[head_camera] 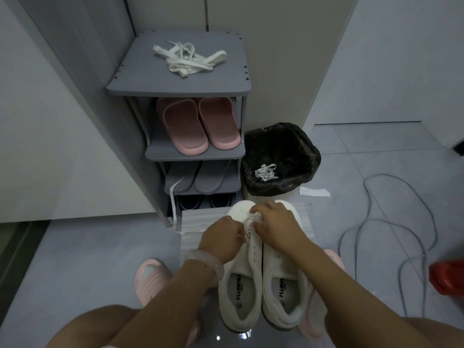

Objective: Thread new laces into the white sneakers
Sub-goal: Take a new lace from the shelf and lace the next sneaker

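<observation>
Two white sneakers stand side by side on the floor, toes pointing away from me: the left sneaker (238, 292) and the right sneaker (281, 292). Both hands work at the front eyelets of the left sneaker. My left hand (223, 234) pinches a white lace there with curled fingers. My right hand (276, 227) reaches across from the right, its fingers and thumb curled on the same lace near the toe. A loose stretch of lace (172, 197) trails left to the rack. A pile of white laces (187, 59) lies on the grey shoe rack's top (140, 84).
The sneakers' toes rest on a white foam sheet (195, 222). A bin with a black bag (311, 151) holds a bunched lace (266, 172). The rack holds pink slippers (198, 124) and grey ones. A grey cable (371, 222) loops on the right floor beside a red object (447, 277).
</observation>
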A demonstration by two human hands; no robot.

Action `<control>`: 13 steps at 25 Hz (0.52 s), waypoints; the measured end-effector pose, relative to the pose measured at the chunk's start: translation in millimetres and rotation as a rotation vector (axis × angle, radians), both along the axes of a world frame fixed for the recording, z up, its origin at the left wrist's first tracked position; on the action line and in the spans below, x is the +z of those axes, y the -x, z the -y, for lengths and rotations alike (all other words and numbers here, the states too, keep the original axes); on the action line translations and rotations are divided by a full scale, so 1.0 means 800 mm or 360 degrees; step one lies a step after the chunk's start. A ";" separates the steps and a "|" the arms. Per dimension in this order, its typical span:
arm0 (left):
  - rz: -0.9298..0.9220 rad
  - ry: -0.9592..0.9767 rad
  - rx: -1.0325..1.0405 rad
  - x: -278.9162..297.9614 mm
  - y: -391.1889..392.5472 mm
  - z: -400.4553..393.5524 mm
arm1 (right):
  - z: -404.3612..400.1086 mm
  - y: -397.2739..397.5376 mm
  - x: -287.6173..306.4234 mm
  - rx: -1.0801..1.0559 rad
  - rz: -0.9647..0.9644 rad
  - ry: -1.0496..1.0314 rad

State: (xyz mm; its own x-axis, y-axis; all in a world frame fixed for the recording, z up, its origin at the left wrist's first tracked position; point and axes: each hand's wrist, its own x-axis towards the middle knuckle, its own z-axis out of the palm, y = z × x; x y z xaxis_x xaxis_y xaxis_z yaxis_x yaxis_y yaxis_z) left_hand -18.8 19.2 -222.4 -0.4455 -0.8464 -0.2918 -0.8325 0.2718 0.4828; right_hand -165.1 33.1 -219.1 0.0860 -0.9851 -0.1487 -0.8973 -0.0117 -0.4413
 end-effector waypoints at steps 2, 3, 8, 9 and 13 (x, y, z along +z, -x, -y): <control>-0.0020 0.0068 0.0056 0.001 -0.004 0.004 | -0.001 0.004 -0.003 0.0042 0.0093 -0.0163; -0.0038 0.0074 0.0066 0.001 -0.004 0.005 | -0.002 0.004 -0.002 0.0100 0.0120 -0.0264; -0.0076 0.0115 0.0100 0.031 -0.014 0.018 | -0.013 -0.001 -0.011 0.0157 0.0044 -0.0483; -0.0072 0.0150 0.0149 0.042 -0.022 0.023 | -0.012 0.000 -0.012 0.0129 0.0096 -0.0487; 0.0096 0.0002 0.0126 0.067 -0.056 0.034 | -0.012 -0.003 -0.016 0.0079 0.0198 -0.0397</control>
